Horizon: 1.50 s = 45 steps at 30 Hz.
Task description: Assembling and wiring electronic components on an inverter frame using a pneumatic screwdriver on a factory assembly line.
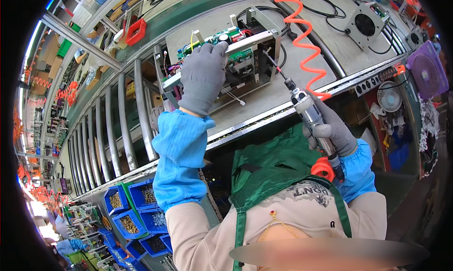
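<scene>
Head view, sole view: one open metal chassis (252, 41), the piece in work, on the bench (264, 101) ahead of you, slightly left of centre, set at a slant. One left hand (204, 70), grey-gloved, laid over its near side, fingers bent across the top edge; whether they clutch or merely press, you cannot tell. One right hand (332, 129), likewise gloved, fingers wrapped around a silver power screwdriver (309, 110); its slim bit points at the chassis's right end plate (265, 58), contact not certain. One orange coiled hose (307, 46), hanging beside the driver. Fitted, as far as you can see: green circuit boards (240, 58) and wiring inside the frame. Outstanding, in judgement: the top is uncovered, a lead with a white plug (242, 102) dangles unconnected at the near side, and fastening at the end plate appears under way; screws driven or remaining cannot be counted. Nearby: one boxy unit with a fan (364, 25), farther right; blue bins (119, 210) of small hardware, lower left; conveyor rollers (126, 120), left.
</scene>
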Tool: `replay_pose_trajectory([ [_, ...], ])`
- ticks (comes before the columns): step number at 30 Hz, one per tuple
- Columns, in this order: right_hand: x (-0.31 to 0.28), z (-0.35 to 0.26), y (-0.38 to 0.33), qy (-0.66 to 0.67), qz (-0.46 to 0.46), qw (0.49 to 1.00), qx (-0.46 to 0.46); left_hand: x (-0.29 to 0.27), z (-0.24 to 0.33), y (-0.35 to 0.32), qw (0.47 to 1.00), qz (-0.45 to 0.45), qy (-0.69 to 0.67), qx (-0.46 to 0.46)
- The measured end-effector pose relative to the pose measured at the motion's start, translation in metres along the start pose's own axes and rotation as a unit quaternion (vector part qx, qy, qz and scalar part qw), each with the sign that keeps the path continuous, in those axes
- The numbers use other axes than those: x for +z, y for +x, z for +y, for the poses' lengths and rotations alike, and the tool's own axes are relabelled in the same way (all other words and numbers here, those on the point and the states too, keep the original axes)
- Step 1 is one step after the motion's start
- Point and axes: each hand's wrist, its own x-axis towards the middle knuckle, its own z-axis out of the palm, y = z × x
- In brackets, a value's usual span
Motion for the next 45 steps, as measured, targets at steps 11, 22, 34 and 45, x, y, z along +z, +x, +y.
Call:
replay_pose_trajectory([
  [11, -0.010, 0.012, 0.002, -0.011, -0.003, 1.000, 0.016, 0.003, 0.009, -0.009, 0.991, 0.129, 0.031, 0.027],
  [22, -0.025, 0.022, -0.001, -0.014, 0.004, 0.999, 0.051, 0.143, 0.108, -0.110, 0.935, -0.187, -0.288, -0.089],
  [34, -0.046, 0.049, -0.014, -0.027, -0.096, 0.993, 0.059, 0.083, 0.098, -0.084, 0.396, 0.000, -0.787, -0.473],
  [45, -0.036, 0.043, -0.005, -0.107, -0.154, 0.980, 0.066, 0.076, 0.081, -0.095, 0.253, -0.002, -0.876, -0.411],
])
